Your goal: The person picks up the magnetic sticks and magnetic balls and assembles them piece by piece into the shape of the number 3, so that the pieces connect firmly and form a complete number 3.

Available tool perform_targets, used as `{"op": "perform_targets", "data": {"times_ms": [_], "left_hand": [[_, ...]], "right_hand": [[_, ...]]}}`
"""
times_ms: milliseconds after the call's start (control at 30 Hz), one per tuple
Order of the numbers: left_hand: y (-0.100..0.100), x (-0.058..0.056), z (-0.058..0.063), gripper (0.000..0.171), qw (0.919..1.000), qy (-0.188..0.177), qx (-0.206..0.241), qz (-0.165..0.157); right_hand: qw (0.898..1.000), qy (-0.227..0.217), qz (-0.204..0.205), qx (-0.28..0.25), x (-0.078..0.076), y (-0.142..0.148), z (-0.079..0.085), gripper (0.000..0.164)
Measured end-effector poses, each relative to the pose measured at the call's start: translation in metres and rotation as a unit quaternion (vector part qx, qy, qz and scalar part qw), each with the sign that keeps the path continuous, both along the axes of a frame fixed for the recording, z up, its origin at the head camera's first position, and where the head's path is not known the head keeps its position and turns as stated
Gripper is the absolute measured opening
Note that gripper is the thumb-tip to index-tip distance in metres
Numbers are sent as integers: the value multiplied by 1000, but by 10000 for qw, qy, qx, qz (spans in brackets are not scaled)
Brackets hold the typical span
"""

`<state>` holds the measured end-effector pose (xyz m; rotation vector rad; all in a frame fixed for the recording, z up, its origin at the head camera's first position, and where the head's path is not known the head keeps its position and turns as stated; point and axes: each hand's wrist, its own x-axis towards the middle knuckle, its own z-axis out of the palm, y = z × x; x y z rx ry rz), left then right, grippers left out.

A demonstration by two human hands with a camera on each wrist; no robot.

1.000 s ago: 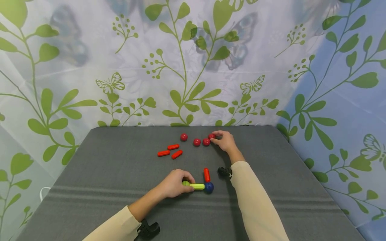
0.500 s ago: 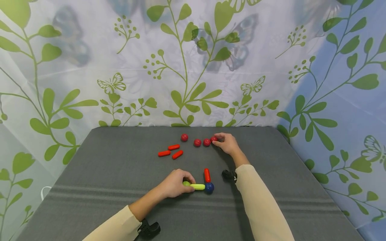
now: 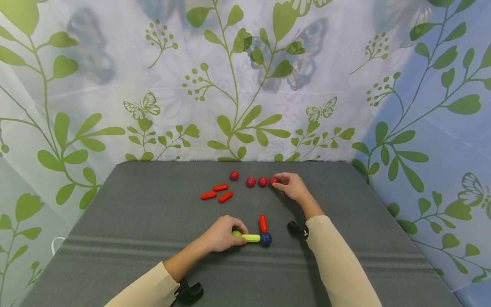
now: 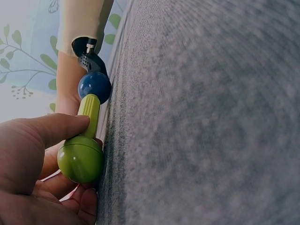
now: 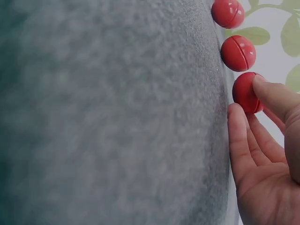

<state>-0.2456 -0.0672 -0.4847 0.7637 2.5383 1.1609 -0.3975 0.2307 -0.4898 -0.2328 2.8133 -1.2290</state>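
My left hand (image 3: 224, 233) grips a magnetic-toy piece at its left end: a green ball (image 4: 79, 161) joined to a yellow-green rod (image 3: 251, 238). That rod's other end meets a blue ball (image 3: 266, 239), from which a red rod (image 3: 263, 223) points away from me. Farther back, my right hand (image 3: 293, 186) pinches a red ball (image 5: 246, 91) between thumb and fingers, low over the table. Two more red balls, a middle one (image 3: 262, 181) and a left one (image 3: 250, 182), lie in line beside it.
A lone red ball (image 3: 234, 175) lies near the back edge of the grey cloth-covered table (image 3: 153, 221). Several loose red rods, among them a left one (image 3: 209, 195), lie left of the balls. A leaf-patterned curtain (image 3: 172, 106) hangs behind.
My right hand has shifted right and slightly toward me with the red ball, widening its gap from the neighbouring ball. The left hand has kept its place on the green ball and rod.
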Motion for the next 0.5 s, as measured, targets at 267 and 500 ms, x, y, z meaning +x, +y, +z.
{"op": "perform_targets", "data": {"times_ms": [267, 500], "left_hand": [[0, 1, 2, 8, 9999, -95, 57, 17], [0, 1, 3, 8, 10000, -82, -17, 14]], "right_hand": [[9998, -103, 137, -33, 11, 4, 6, 43], [9995, -127, 295, 38, 19, 5, 5, 41]]}}
